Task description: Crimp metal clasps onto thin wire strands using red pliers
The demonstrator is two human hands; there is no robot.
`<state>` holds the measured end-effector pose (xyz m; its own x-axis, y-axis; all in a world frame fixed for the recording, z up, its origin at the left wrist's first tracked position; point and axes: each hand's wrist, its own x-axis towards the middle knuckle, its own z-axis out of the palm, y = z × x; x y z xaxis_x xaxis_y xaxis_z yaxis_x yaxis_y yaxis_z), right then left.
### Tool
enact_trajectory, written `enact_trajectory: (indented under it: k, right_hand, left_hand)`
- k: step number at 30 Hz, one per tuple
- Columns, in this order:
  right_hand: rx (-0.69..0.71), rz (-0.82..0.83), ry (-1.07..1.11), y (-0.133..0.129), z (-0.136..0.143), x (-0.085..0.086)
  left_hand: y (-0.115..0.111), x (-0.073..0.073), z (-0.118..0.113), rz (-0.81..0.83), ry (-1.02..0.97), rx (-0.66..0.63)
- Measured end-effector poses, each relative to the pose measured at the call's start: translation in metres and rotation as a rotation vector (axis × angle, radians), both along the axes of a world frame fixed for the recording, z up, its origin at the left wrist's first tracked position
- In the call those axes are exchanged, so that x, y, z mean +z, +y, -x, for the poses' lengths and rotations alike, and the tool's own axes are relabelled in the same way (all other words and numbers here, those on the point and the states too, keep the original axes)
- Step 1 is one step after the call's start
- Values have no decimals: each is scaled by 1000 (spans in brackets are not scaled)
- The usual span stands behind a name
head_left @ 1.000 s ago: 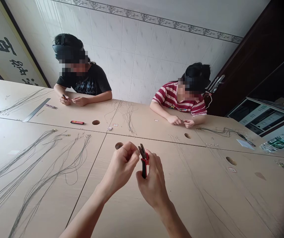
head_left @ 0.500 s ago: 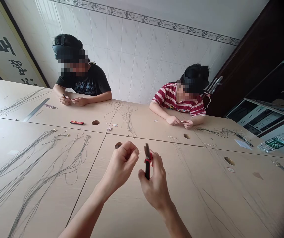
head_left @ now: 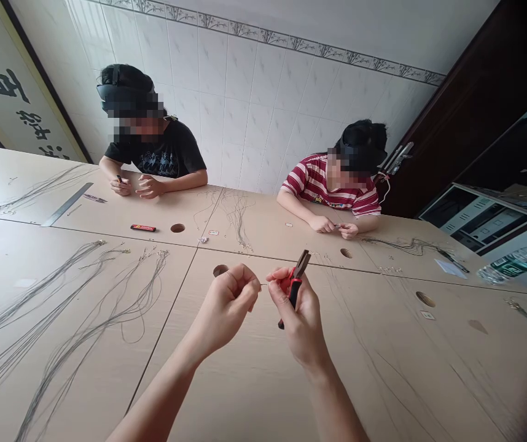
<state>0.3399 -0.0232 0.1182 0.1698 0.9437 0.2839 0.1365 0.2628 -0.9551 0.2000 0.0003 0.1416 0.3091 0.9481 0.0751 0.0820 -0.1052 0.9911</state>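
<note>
In the head view, my left hand (head_left: pixel 226 307) is closed in a pinch, and a short end of thin wire (head_left: pixel 264 284) sticks out from its fingertips. My right hand (head_left: pixel 307 322) holds pliers (head_left: pixel 301 265) with red and black handles against the palm, jaws pointing up. Its thumb and forefinger pinch close to the free end of the wire; whether they grip it is too small to tell. The rest of the wire is hidden in my left fist.
Bundles of thin dark wires (head_left: pixel 93 325) lie at left, more strands (head_left: pixel 360 331) at right. Across the table (head_left: pixel 240 393) sit a person in black (head_left: pixel 171 147) and a person in stripes (head_left: pixel 312 178). A ruler (head_left: pixel 67 204), red-labelled marker (head_left: pixel 143 228) and water bottle (head_left: pixel 516 263) lie farther off.
My right hand has turned, tilting the pliers rightward, and its thumb and forefinger have come together near the wire end. My left hand stays almost still. The black-clad person's hands have moved apart slightly.
</note>
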Motion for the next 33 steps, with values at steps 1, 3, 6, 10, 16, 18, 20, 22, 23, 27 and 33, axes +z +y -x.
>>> enact_trajectory:
  k: [1, 3, 6, 10, 16, 18, 20, 22, 23, 27, 33]
  right_hand:
    - [4, -9, -2, 0, 0, 1]
    - [6, -15, -5, 0, 1, 2]
    - [1, 1, -6, 0, 1, 3]
    - [6, 20, -3, 0, 1, 1]
    - [-2, 31, -21, -1, 1, -1]
    - [-1, 34, -25, -1, 1, 0]
    - [2, 40, -26, -2, 1, 0]
    - [2, 44, -26, -2, 0, 0]
    - [0, 46, -26, -1, 0, 0]
    - [-8, 45, -20, -1, 1, -1]
    - [-23, 41, 1, -3, 0, -1]
  left_hand:
    - [0, 0, 0, 0, -2, -2]
    - [0, 0, 0, 1, -2, -3]
    - [0, 0, 0, 0, 5, -6]
    - [0, 0, -1, -2, 21, -8]
    - [-2, 1, -1, 2, 39, -8]
    - [-2, 0, -1, 3, 46, -7]
    - [-2, -1, -1, 1, 48, -7]
    - [-1, -2, -1, 2, 48, -5]
    - [-1, -2, -1, 1, 46, -2]
    - [0, -4, -1, 1, 35, -5]
    - [1, -6, 2, 9, 6, 0]
